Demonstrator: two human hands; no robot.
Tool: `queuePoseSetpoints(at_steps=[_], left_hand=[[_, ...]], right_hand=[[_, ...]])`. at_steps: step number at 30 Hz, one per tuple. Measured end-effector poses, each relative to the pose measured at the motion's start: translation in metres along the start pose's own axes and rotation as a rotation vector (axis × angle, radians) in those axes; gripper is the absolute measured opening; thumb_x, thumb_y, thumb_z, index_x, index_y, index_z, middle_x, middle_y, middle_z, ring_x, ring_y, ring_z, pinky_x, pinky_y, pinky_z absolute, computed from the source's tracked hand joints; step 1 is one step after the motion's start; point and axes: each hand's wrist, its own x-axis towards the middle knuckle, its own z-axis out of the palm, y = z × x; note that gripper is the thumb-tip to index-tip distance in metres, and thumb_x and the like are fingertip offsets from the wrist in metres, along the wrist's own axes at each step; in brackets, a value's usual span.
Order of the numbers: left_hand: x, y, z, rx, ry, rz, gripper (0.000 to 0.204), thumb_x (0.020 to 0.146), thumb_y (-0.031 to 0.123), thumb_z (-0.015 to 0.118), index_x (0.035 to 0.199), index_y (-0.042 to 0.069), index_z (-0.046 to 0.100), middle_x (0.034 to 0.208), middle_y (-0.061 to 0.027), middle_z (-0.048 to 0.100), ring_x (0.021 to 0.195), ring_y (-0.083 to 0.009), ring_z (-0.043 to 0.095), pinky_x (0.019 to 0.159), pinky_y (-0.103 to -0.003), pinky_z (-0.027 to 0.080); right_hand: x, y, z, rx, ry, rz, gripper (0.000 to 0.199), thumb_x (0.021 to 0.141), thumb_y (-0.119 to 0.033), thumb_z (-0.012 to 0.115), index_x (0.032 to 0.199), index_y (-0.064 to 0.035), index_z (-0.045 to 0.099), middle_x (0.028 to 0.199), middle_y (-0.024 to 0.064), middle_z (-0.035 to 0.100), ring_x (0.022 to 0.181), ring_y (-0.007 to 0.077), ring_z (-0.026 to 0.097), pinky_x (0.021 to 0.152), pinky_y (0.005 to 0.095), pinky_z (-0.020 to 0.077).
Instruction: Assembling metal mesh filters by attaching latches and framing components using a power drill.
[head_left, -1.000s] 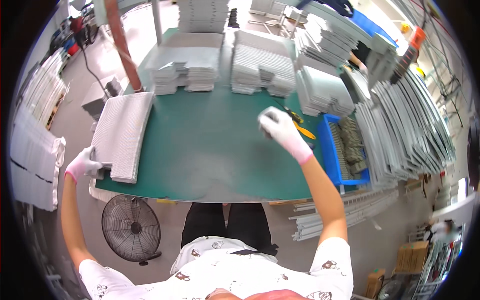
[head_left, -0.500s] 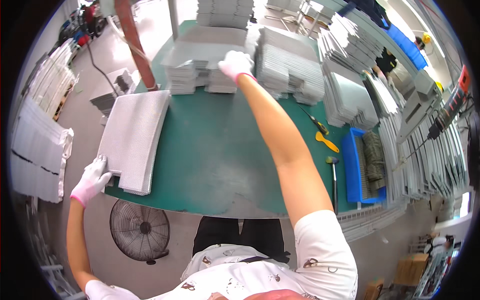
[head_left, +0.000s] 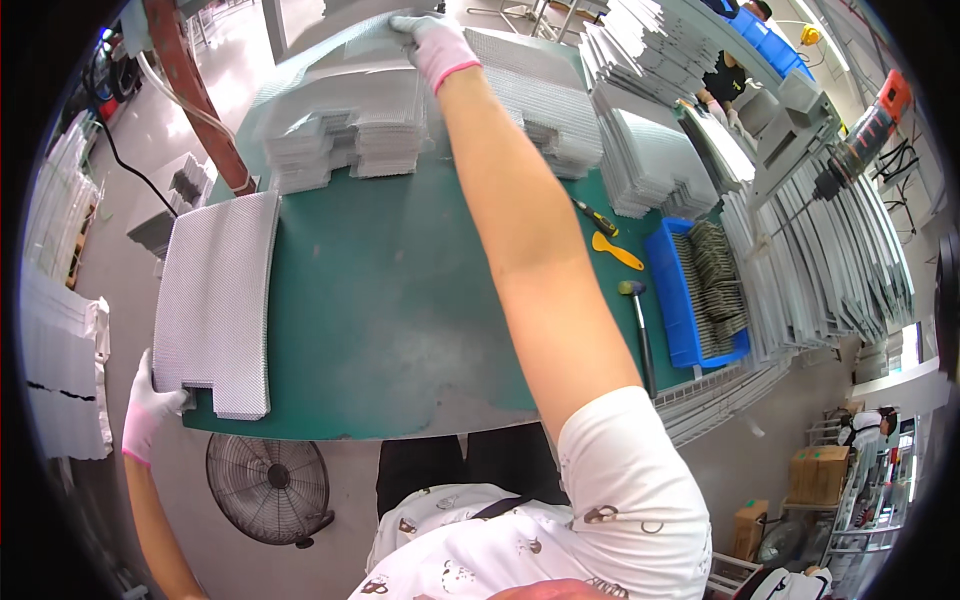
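Note:
My right hand point(head_left: 440, 50), in a white glove with a pink cuff, reaches to the far side of the table. Its fingers are closed on the far corner of a grey metal mesh sheet point(head_left: 345, 62), which is tilted up over the middle stack of notched mesh sheets point(head_left: 388, 140). At the table's left edge, my gloved left hand point(head_left: 152, 410) lies against the near left corner of another mesh stack point(head_left: 215, 300). Its fingers stretch along the side, with the thumb apart by the notch.
More mesh stacks point(head_left: 545, 115) stand at the far right. A screwdriver point(head_left: 597, 216), yellow scraper point(head_left: 617, 252), hammer point(head_left: 640, 335) and blue bin point(head_left: 672, 300) of dark parts line the green table's point(head_left: 390, 300) right side. A drill point(head_left: 862, 140) hangs beyond; a fan point(head_left: 268, 490) stands below.
My right hand has moved from the near part of the middle stacks to their far side, and a sheet there is now tilted up. My left hand stays at the left stack's corner. The view has shifted.

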Motion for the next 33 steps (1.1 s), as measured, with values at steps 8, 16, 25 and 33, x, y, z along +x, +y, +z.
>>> queuePoseSetpoints(at_steps=[8, 16, 25, 33], left_hand=[[-0.002, 0.036, 0.003, 0.105, 0.008, -0.014, 0.084, 0.055, 0.007, 0.075, 0.131, -0.006, 0.042, 0.106, -0.0207, 0.06, 0.1, -0.0273, 0.062, 0.086, -0.033, 0.052], [-0.017, 0.036, -0.005, 0.249, 0.063, -0.224, 0.094, 0.056, 0.016, 0.077, 0.138, -0.002, 0.035, 0.127, -0.0244, 0.042, 0.114, -0.036, 0.051, 0.097, -0.037, 0.047], [-0.026, 0.058, -0.064, 0.484, 0.243, 0.077, 0.087, 0.058, 0.018, 0.072, 0.134, -0.01, 0.039, 0.126, -0.0299, 0.049, 0.12, -0.0371, 0.049, 0.099, -0.037, 0.043], [-0.024, 0.103, -0.094, 0.196, 0.324, 0.135, 0.085, 0.065, 0.017, 0.069, 0.138, -0.009, 0.035, 0.128, -0.0277, 0.049, 0.116, -0.0303, 0.052, 0.097, -0.034, 0.043]], right_hand=[[0.001, 0.039, -0.038, -0.281, -0.037, -0.012, 0.033, 0.074, -0.003, 0.077, 0.102, 0.0063, 0.063, 0.097, 0.0113, 0.066, 0.076, 0.0163, 0.065, 0.073, 0.0306, 0.0521], [-0.046, 0.046, -0.01, -1.098, -0.253, 0.01, 0.036, 0.068, -0.023, 0.074, 0.095, 0.0014, 0.068, 0.097, 0.0228, 0.068, 0.095, 0.036, 0.066, 0.084, 0.0385, 0.053], [-0.066, 0.029, 0.012, -1.309, -0.363, 0.081, 0.057, 0.067, -0.03, 0.079, 0.108, 0.0036, 0.061, 0.106, 0.0233, 0.065, 0.104, 0.0339, 0.063, 0.089, 0.038, 0.0489], [-0.032, 0.038, -0.002, -1.237, -0.474, 0.193, 0.06, 0.065, -0.03, 0.081, 0.111, 0.0046, 0.063, 0.111, 0.0226, 0.065, 0.106, 0.0349, 0.062, 0.09, 0.0389, 0.0495]])
